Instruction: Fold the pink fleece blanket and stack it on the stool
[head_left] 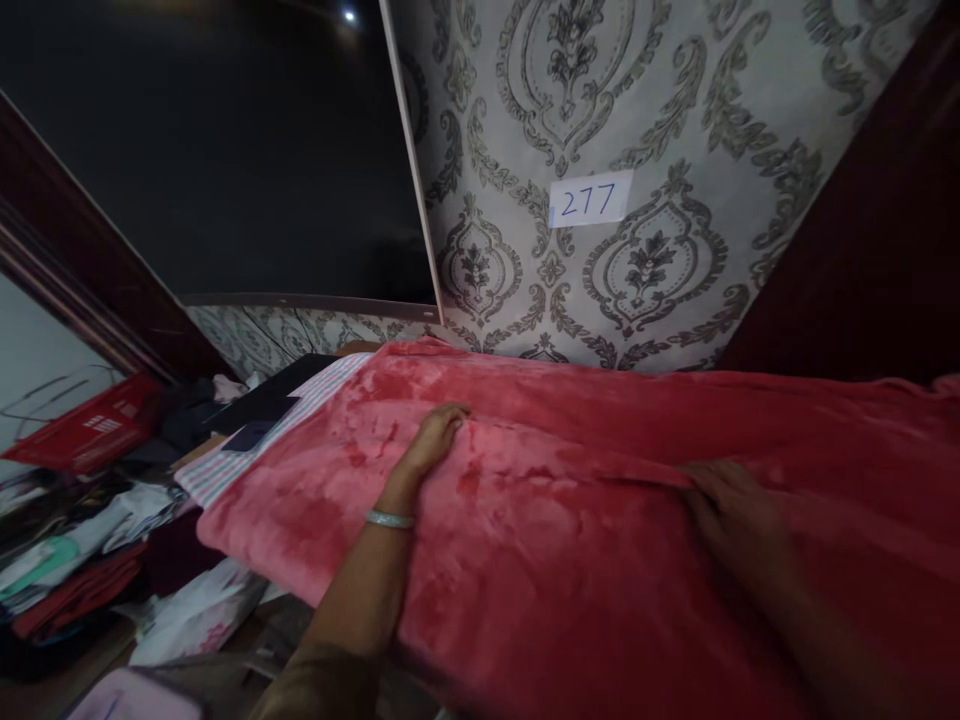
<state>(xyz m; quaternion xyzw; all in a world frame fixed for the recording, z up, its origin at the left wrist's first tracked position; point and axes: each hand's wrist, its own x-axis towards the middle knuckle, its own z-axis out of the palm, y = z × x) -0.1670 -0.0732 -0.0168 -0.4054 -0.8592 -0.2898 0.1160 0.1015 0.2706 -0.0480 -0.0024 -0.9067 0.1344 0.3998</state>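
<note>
Right hand, left hand: fingers pinching red blanket, open stretch between; back edge near wall.

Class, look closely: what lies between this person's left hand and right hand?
In the head view, a raised fold of the red cloth runs between the left hand and the right hand; nothing else shows on that stretch.

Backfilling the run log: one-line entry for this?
left hand: holding red plush blanket fold; right hand: holding same fold; striped cloth: at blanket's edge; 277 label: on wall
</note>
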